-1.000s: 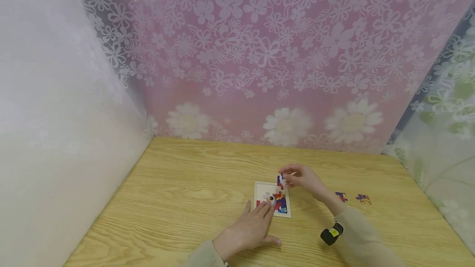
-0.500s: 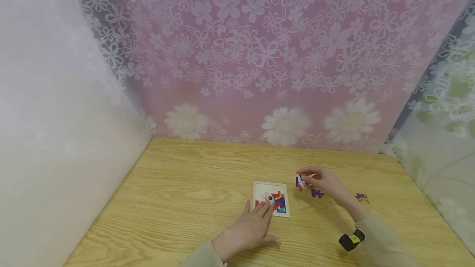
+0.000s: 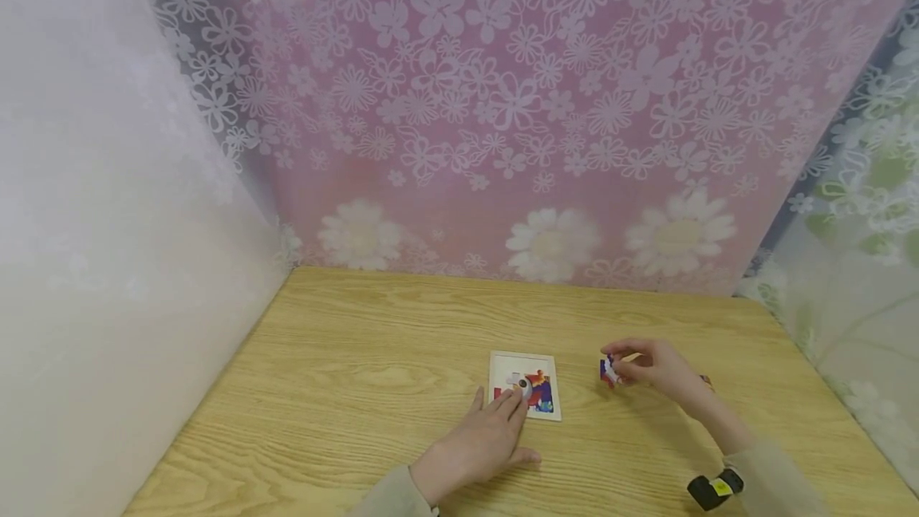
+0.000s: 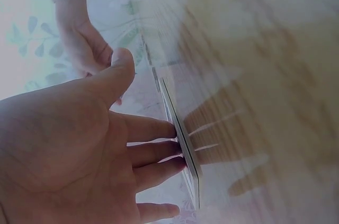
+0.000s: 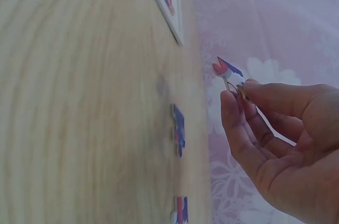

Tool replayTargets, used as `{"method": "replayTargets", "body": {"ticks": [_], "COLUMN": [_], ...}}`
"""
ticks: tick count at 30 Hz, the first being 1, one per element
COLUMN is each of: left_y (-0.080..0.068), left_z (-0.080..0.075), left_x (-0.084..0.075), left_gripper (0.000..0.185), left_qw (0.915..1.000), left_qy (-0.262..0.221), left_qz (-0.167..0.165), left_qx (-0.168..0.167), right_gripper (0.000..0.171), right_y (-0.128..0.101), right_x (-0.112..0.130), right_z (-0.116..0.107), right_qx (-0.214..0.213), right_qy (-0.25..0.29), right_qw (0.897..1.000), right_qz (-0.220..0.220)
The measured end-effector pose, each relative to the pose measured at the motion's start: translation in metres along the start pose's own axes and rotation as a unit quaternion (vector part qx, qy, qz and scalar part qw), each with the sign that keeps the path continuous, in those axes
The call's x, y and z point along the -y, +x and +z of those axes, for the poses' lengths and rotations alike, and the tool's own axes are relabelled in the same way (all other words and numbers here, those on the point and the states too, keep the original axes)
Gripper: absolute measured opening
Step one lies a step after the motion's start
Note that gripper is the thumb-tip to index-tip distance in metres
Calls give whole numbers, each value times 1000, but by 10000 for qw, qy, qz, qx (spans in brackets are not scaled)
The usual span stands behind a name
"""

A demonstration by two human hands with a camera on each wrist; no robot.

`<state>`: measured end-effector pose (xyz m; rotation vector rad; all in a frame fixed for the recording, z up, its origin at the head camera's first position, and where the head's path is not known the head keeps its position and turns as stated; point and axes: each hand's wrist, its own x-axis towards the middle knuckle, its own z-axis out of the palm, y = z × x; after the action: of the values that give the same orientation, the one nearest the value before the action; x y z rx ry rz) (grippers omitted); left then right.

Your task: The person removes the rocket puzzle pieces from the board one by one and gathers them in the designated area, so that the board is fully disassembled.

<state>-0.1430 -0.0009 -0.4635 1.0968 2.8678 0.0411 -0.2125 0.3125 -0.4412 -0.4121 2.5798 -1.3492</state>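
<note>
My left hand (image 3: 484, 441) lies with extended fingers on the lower left part of a jigsaw puzzle in a pale frame (image 3: 502, 355). In the left wrist view, the fingertips (image 4: 177, 163) touch the top face of the thin board (image 4: 185, 150). The assembled part (image 3: 538, 397) shows red, blue and white artwork; the upper left of the frame is bare white. To the right of the frame, my right hand (image 3: 656, 373) pinches a purple, white and red puzzle piece (image 3: 608, 371) between thumb and fingers, raised above the table in the right wrist view.
Loose puzzle pieces lie on the wooden table (image 3: 345, 357): one blue piece (image 5: 178, 128) and one red and blue piece (image 5: 181, 211) under the right hand's side. Another piece (image 3: 707, 380) shows partly behind the right wrist. A flowered pink backdrop (image 3: 459, 142) stands behind the table.
My right hand has moved right, away from the frame, carrying the pinched puzzle piece, and now hides some of the loose pieces. The left hand stays on the puzzle.
</note>
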Motion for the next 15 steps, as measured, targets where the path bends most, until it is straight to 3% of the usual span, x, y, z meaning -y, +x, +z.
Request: {"method": "replayTargets", "body": {"ticks": [7, 15], "left_y": [-1, -1], "left_z": [-2, -2], "left_x": [-1, -1], "left_gripper": [81, 83], "left_qw": [10000, 10000], "left_qy": [29, -15], "left_qz": [1, 43], "left_qx": [-37, 13], "right_gripper": [39, 34], "right_y": [-10, -17], "right_x": [-11, -21], "right_z": [-1, 2], "right_qx": [168, 467], "right_qy": [66, 193], "right_qw": [9994, 9982], "right_qz": [286, 318]}}
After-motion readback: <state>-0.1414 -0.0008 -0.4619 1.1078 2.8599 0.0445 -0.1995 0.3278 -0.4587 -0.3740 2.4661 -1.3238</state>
